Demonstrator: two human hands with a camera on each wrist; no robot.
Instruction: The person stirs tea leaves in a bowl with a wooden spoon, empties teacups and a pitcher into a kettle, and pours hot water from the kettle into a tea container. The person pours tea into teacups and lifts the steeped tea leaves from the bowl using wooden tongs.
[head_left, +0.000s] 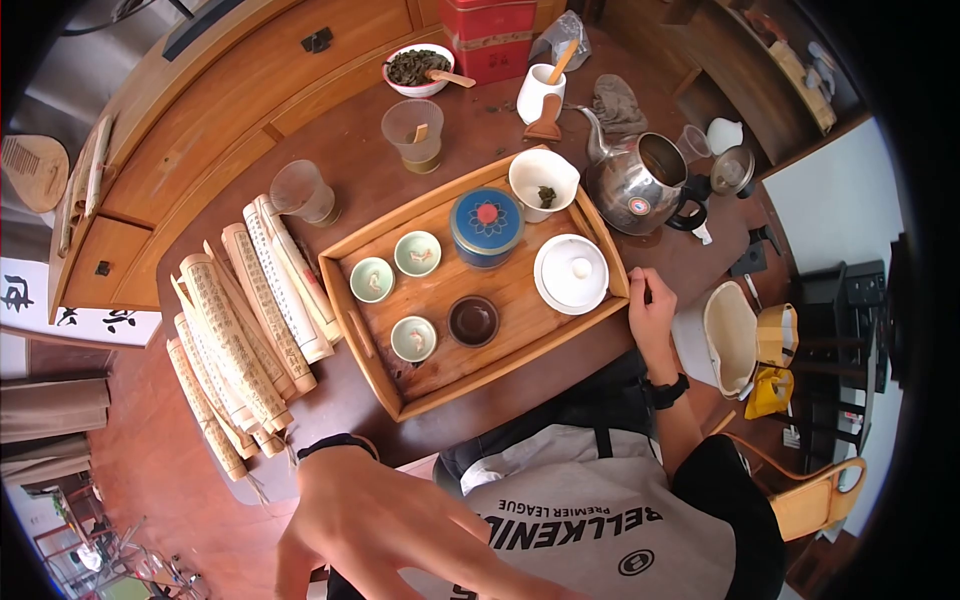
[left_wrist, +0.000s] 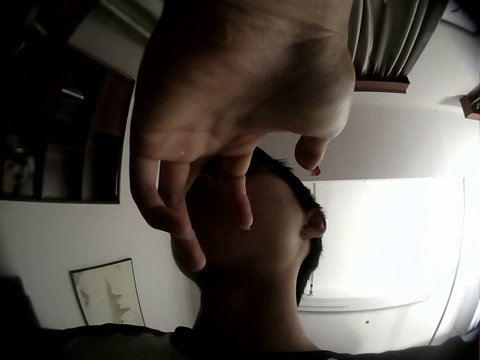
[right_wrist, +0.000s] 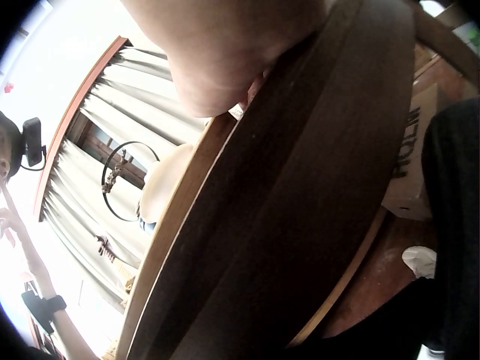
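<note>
My left hand (head_left: 385, 525) is raised close to the head camera, holding nothing. In the left wrist view its fingers (left_wrist: 176, 196) hang loosely bent in front of a person's head. My right hand (head_left: 655, 305) rests at the table edge beside the tray's near right corner, fingers loosely curled; in the right wrist view the wooden edge hides them. The wooden tray (head_left: 480, 388) holds a lidded white bowl (head_left: 572, 275) nearest that hand, a blue tin (head_left: 487, 228), a white pitcher (head_left: 545, 183) with tea leaves, a brown cup (head_left: 473, 321) and three pale green cups (head_left: 414, 340).
Bamboo scrolls (head_left: 235, 330) lie left of the tray. Behind stand two glasses (head_left: 411, 135), a bowl of tea leaves (head_left: 418, 70), a red tin (head_left: 488, 40) and a white tool holder (head_left: 541, 95). A steel kettle (head_left: 640, 185) stands at the tray's right.
</note>
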